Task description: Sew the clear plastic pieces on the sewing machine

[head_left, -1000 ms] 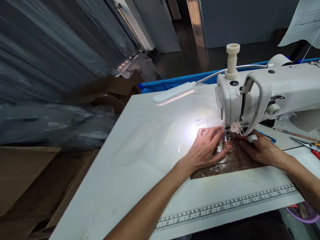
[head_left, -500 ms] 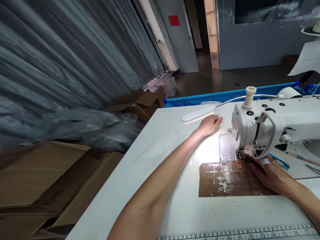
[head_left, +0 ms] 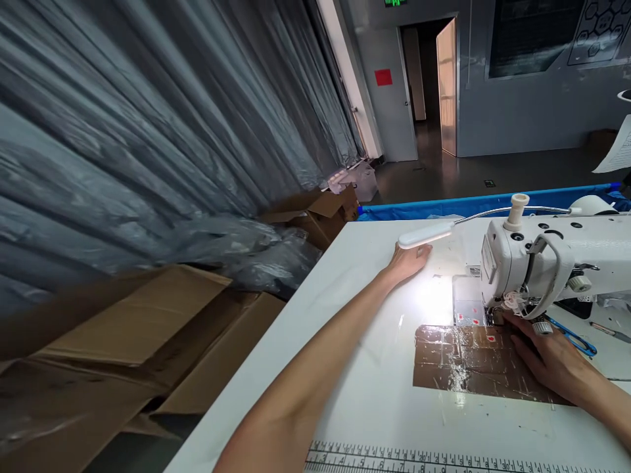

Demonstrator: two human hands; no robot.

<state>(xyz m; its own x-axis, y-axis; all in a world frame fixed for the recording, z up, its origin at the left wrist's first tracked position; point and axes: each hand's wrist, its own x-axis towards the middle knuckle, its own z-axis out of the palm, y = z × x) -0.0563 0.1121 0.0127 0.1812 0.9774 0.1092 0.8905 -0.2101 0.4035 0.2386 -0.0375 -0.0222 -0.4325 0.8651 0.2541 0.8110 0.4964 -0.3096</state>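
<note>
My left hand (head_left: 409, 260) is stretched far out over the white table (head_left: 355, 368), palm down, just under the tip of the white gooseneck lamp (head_left: 426, 234); whether it touches the lamp is lost in the glare. My right hand (head_left: 548, 355) lies flat on a brown taped patch (head_left: 458, 364), fingers pointing at the needle area of the white sewing machine (head_left: 552, 253). A small clear piece with red marks (head_left: 467, 310) lies beside the presser foot. Neither hand holds anything.
A printed ruler (head_left: 394, 458) runs along the table's near edge. Blue-handled scissors (head_left: 574, 336) lie to the right of the machine. Cardboard boxes (head_left: 148, 341) and crumpled plastic (head_left: 256, 253) sit left of the table, below a grey plastic curtain (head_left: 148, 131). A blue edge (head_left: 419, 206) borders the far side.
My left hand left the brown patch by the needle and reached out to the lamp head. My view lifted and swung left. My right hand stayed by the presser foot.
</note>
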